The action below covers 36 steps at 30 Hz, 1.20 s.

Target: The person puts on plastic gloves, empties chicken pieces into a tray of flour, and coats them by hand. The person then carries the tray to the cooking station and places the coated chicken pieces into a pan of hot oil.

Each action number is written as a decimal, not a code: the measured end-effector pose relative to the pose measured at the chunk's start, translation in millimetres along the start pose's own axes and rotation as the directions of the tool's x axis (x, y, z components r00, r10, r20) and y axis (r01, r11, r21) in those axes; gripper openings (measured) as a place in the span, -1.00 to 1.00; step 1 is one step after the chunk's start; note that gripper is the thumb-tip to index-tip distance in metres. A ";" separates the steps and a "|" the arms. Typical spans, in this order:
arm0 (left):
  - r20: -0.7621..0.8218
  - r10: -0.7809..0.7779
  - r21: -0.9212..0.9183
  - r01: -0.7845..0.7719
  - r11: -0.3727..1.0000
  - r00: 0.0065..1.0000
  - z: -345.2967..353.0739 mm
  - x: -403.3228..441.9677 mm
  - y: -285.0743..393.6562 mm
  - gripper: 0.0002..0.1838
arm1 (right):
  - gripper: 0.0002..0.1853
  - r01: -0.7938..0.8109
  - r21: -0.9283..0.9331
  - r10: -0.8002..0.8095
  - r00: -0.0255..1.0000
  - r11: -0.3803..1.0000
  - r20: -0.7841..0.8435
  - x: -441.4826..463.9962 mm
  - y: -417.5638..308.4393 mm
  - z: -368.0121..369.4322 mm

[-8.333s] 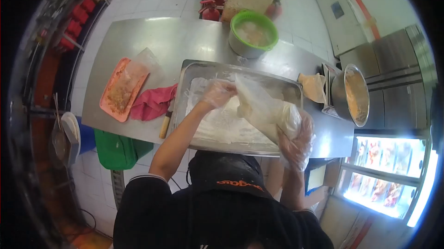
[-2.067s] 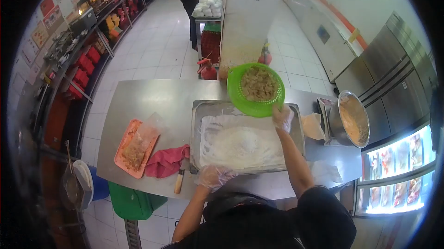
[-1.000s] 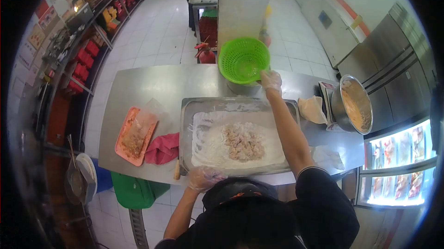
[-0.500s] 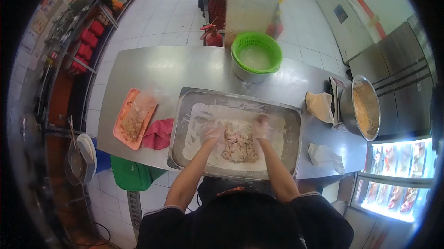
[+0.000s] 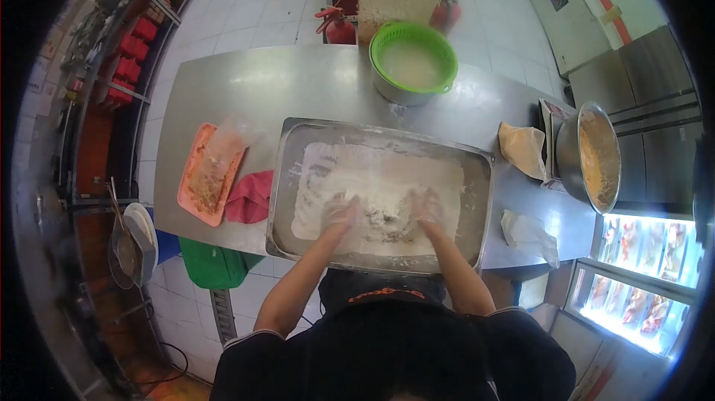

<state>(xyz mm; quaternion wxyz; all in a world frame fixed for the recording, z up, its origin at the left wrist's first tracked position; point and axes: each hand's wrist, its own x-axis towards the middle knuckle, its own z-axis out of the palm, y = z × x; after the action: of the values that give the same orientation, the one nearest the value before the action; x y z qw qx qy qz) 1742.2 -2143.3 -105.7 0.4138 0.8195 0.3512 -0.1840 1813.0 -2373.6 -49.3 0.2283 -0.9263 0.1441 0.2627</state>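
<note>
A large rectangular metal tray [image 5: 279, 218] of white flour [image 5: 372, 163] lies on the steel table in front of me. In the flour, between my hands, lies a heap of battered meat pieces [image 5: 383, 236], now largely covered in white. My left hand [image 5: 341, 211], in a clear plastic glove, is at the heap's left side. On its right side is my right hand [image 5: 427, 209], gloved the same way. Both look open, fingers apart in the flour, though motion blurs them. Neither visibly grips a piece.
Left on the table [image 5: 253, 88] are a pink tray [image 5: 201, 196] with a plastic bag and a red cloth [image 5: 249, 196]. A green colander [image 5: 445, 77] sits in a pale tub behind. At right are a metal bowl [image 5: 609, 155], a brown paper bag [image 5: 523, 149] and a white bag [image 5: 530, 236].
The pinkish meat heap was exposed between my hands; flour now covers much of it. Both hands have moved slightly closer to my body within the tray.
</note>
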 end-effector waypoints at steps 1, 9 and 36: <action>0.088 -0.055 -0.046 0.060 0.997 0.995 5.3 -9.0 12.8 -0.15 | -0.22 0.102 -0.077 -0.097 0.993 0.992 0.068 -23.6 -21.9 -0.8; 0.472 0.246 -0.740 0.228 0.632 0.847 -9.6 -37.7 19.9 -0.42 | -0.33 0.511 0.160 -0.535 0.819 0.845 0.208 -8.8 12.1 11.0; -0.020 0.129 -0.221 -0.130 0.967 0.991 21.3 28.0 53.0 -0.34 | -0.26 0.208 0.307 -0.218 0.976 0.929 -0.002 27.0 -14.2 11.8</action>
<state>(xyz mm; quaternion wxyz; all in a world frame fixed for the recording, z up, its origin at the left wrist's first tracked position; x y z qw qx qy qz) 1799.8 -2170.4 -105.7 0.5128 0.7899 0.3164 -0.1142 1835.7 -2359.6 -68.3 0.3983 -0.8856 0.0782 0.2258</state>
